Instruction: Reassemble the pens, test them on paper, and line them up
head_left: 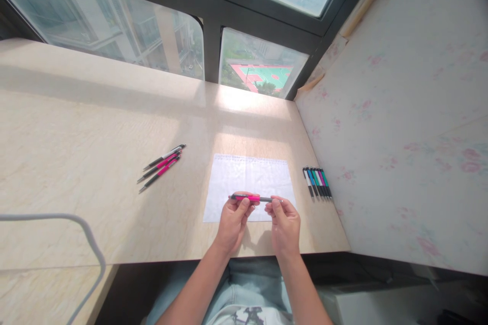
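I hold a pink and black pen (251, 197) level between both hands, just above the near edge of a white sheet of paper (249, 177). My left hand (233, 221) pinches the pink barrel end. My right hand (284, 223) pinches the dark tip end. Both hands have fingers closed on the pen.
Three pens (162, 164), two pink and one white, lie loose on the left of the beige desk (95, 162). A row of several pens (317, 182) lies to the right of the paper, near the flowered wall (400, 127). A white wire frame (76, 244) stands at lower left. Windows run behind the desk.
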Demonstrator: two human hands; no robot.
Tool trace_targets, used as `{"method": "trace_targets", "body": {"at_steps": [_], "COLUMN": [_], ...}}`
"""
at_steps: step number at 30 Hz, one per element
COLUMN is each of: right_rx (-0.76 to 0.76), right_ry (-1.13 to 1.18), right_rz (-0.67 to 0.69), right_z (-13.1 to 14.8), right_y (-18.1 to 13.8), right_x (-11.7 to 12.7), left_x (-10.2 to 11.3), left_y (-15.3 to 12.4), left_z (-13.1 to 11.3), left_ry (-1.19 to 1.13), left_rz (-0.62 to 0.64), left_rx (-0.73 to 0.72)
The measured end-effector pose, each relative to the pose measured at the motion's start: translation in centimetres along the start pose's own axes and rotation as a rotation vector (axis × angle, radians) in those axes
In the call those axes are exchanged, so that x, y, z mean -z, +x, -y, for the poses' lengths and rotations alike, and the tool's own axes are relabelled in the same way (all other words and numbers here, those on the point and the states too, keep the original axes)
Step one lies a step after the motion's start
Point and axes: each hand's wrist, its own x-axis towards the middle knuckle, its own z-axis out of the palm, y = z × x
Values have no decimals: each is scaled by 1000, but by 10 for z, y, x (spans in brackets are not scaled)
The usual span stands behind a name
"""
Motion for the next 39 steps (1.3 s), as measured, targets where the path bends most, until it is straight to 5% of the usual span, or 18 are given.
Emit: {"method": "trace_targets", "body": {"at_steps": [5,11,22,31,39], "right_rx": [-51,-44,-133,-97,-179], "right_ry": [-47,-233,-299,389,923], "right_rz": [90,431,551,218,312], "right_z": [1,18,20,46,50], "right_y": [2,13,18,43,49], "right_x": [3,23,-6,18,48], "left_x": [2,4,-4,5,8], "left_y": [4,5,-5,1,3], "left_z": [2,2,-1,3,3], "left_ry": [-42,-153,147,-3,-116], "left_rz": [-56,-42,283,171,78], "left_rx": [25,78,204,198,183]}}
